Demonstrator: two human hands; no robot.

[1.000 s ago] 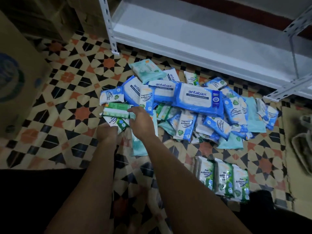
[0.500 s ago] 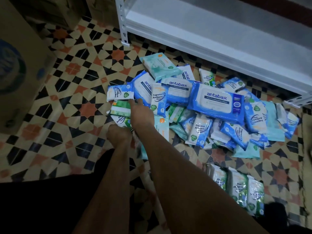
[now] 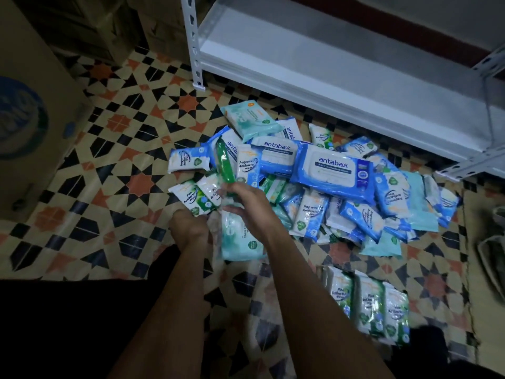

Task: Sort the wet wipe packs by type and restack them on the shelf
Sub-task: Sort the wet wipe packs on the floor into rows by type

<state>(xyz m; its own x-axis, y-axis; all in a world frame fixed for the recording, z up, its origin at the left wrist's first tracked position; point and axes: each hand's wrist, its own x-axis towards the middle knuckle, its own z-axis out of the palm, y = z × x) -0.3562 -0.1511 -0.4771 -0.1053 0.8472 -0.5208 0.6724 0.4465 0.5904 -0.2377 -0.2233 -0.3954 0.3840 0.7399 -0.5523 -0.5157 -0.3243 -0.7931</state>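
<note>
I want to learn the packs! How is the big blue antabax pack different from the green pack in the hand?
The big antabax pack is blue, wide and lies flat on the pile; the green pack is narrow, seen edge-on, and lifted by the right hand. The antabax name is readable; the green pack's label is not. Both are wipe packs.

**Open floor to the left, packs crowding the shelf front**

The patterned floor (image 3: 114, 165) left of the pile of wet wipe packs (image 3: 322, 187) lies bare, bounded further left by a cardboard box (image 3: 32, 127). The pile spreads right up to the front edge of the white shelf (image 3: 341, 67), so its board is reached only from above the packs. The shelf's upright post (image 3: 192, 42) stands at the left corner, a slanted brace (image 3: 470, 162) at the right. A row of green packs (image 3: 369, 305) lies near the right forearm.
</note>
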